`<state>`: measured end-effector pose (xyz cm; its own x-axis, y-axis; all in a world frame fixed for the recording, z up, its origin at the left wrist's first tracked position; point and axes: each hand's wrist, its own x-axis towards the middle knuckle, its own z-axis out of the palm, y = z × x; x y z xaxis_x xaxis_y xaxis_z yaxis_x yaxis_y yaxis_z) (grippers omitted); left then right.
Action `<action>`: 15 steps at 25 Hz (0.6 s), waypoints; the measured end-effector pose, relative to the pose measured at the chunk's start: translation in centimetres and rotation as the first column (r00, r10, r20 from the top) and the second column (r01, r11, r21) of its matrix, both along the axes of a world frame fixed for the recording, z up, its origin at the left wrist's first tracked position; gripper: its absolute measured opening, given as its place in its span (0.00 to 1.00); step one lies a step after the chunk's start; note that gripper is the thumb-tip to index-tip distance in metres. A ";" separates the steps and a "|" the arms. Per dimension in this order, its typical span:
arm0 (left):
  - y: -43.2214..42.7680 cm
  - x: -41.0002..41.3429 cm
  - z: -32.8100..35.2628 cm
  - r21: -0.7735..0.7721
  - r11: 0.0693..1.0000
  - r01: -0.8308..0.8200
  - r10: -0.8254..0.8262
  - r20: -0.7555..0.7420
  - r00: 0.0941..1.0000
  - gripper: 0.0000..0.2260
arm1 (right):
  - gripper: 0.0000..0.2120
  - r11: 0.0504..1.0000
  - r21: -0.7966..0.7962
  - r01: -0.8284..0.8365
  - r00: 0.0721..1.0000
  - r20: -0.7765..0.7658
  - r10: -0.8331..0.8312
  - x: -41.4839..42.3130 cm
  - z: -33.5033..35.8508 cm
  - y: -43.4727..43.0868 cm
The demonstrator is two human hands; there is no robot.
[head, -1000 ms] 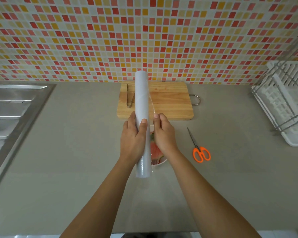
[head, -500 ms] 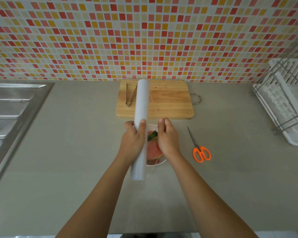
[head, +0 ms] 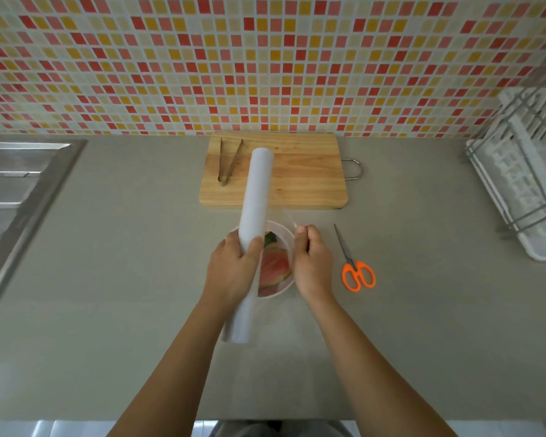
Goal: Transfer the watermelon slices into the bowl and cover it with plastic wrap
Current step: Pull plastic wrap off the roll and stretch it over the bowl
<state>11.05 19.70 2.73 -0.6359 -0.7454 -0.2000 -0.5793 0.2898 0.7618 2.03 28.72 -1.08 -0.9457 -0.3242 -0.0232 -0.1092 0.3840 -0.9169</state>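
Observation:
A white bowl (head: 282, 232) with pink watermelon slices (head: 274, 266) sits on the grey counter, below my hands. My left hand (head: 230, 272) grips a long white roll of plastic wrap (head: 255, 203), held lengthwise over the bowl's left side. My right hand (head: 311, 263) pinches the clear free edge of the wrap (head: 289, 217), drawn a short way to the right of the roll above the bowl. The roll and my hands hide part of the bowl.
A wooden cutting board (head: 300, 181) with metal tongs (head: 229, 164) lies behind the bowl. Orange-handled scissors (head: 355, 269) lie to the right. A steel sink (head: 16, 190) is at the left, a white dish rack (head: 524, 171) at the right.
The roll has tilted and come lower over the bowl. My right hand has moved right, away from the roll, pulling out a strip of film and uncovering more of the bowl.

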 end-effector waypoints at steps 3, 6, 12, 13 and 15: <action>0.4 -0.1 0.1 0.179 0.984 -0.010 0.018 -0.044 0.999 0.07 | 0.16 1.000 -0.015 0.020 1.000 0.016 -0.020 -0.5 0.2 0.7; 0.5 0.3 -0.3 0.071 0.992 0.102 -0.101 -0.024 0.995 0.15 | 0.15 1.000 0.012 0.015 1.000 0.013 -0.015 -0.9 0.2 1.2; 2.2 0.8 -1.7 -0.324 0.946 -0.005 0.054 0.143 0.988 0.25 | 0.13 0.996 0.084 0.017 0.998 -0.057 -0.012 -0.6 -1.1 0.7; 2.2 0.8 -1.8 -0.317 0.948 -0.013 0.055 0.126 0.990 0.25 | 0.13 0.995 0.094 0.021 0.998 -0.066 -0.015 -0.6 -1.3 0.6; 2.1 0.8 -2.1 -0.284 0.958 -0.025 0.052 0.090 0.995 0.25 | 0.14 0.994 0.102 0.037 0.998 -0.057 -0.031 -0.7 -1.7 0.3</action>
<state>11.81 21.83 0.67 -0.5939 -0.8037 -0.0363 -0.6603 0.4611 0.5928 1.36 29.04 -2.80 -0.9569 -0.2904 -0.0021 -0.1437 0.4800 -0.8654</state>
